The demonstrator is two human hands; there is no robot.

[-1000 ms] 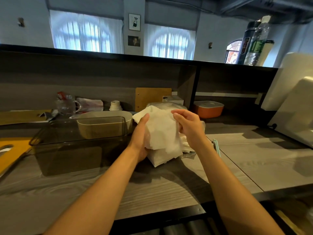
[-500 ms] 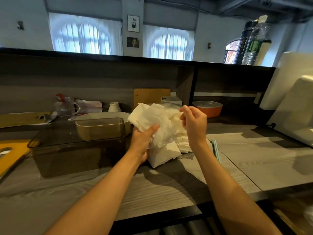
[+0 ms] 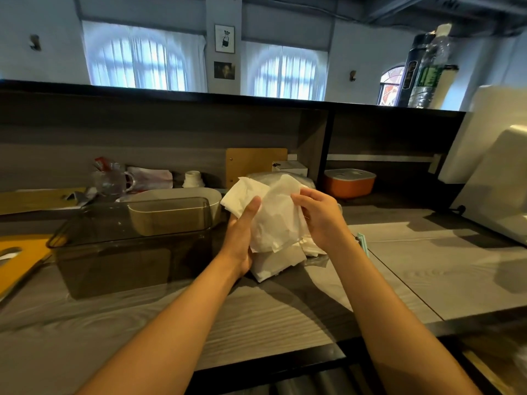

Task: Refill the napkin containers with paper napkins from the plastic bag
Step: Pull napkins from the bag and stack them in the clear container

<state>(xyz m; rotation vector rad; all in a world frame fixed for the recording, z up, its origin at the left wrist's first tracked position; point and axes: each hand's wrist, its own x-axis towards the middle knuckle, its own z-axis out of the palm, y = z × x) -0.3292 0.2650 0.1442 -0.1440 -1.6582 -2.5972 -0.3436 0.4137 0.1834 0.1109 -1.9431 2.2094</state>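
Napkins (image 3: 273, 218) bunched between both hands just right of smoked container (image 3: 134, 246), above bench (image 3: 285, 317). Left hand (image 3: 242, 232) now cupping from below, right hand (image 3: 319, 215) regripped lower, fingers pinching paper. Container apparently unfilled; transfer leftward likely next.

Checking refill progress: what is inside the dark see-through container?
The dark container shows no napkins inside; through its wall only the white oval tub behind it appears. Its floor is too dim to judge.
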